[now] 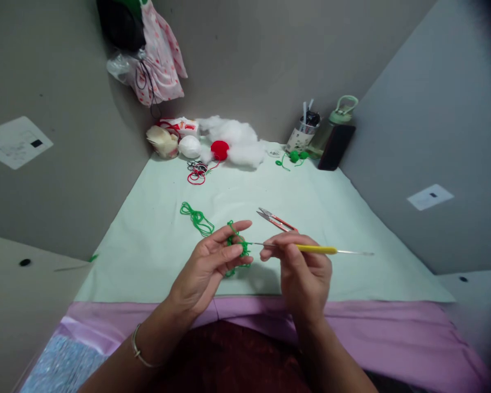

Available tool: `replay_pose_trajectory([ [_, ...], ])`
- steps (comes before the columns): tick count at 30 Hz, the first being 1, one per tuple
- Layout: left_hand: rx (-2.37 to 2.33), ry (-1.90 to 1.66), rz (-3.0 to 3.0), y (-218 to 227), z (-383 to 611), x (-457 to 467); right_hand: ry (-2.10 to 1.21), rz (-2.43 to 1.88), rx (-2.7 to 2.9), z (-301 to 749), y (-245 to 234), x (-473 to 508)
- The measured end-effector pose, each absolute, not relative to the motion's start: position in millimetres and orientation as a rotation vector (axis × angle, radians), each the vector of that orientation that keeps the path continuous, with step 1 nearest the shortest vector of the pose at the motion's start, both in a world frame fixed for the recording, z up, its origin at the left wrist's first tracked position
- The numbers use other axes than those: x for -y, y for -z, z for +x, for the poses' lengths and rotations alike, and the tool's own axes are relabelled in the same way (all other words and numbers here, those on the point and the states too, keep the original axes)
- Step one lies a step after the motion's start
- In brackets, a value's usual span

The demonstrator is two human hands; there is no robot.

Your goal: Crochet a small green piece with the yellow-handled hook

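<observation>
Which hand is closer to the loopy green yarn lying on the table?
Left. In the picture, the left hand is just below and right of the loopy green yarn; the right hand is farther right, holding the yellow hook.

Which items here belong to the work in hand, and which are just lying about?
In use: green stitched piece (left hand), yellow-handled hook (right hand); likely also green yarn hank, snips.

Apparently lying about: red yarn ball, white stuffing, bottle, dark phone-like slab.

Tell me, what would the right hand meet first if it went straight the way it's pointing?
Probably the green yarn piece, or the left hand holding it; depth makes the order unclear.
</observation>
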State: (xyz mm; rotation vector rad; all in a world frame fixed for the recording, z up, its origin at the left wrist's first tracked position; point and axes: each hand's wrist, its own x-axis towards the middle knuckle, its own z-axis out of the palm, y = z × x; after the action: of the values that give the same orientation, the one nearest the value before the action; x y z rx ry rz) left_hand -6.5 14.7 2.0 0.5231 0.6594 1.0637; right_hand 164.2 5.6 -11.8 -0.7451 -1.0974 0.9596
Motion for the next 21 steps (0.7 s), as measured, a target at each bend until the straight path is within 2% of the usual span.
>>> replay_pose_trajectory([
  [5, -0.704, -1.119, 0.697, 2, 0, -14, -1.122, -0.697, 1.089, 161, 10, -12],
  [11, -0.726, -1.122, 0.97, -2, 1, -22, -0.836, -0.841, 1.374, 157, 8, -19],
  [16, -0.774, -0.959, 1.198, -22, -30, -55, -1.19, -0.807, 1.045, 182, -18, -47],
  [21, -0.955, -1.008, 1.297, -29, -59, -103, -1.421, -0.743, 0.922, 210, -52, -85],
])
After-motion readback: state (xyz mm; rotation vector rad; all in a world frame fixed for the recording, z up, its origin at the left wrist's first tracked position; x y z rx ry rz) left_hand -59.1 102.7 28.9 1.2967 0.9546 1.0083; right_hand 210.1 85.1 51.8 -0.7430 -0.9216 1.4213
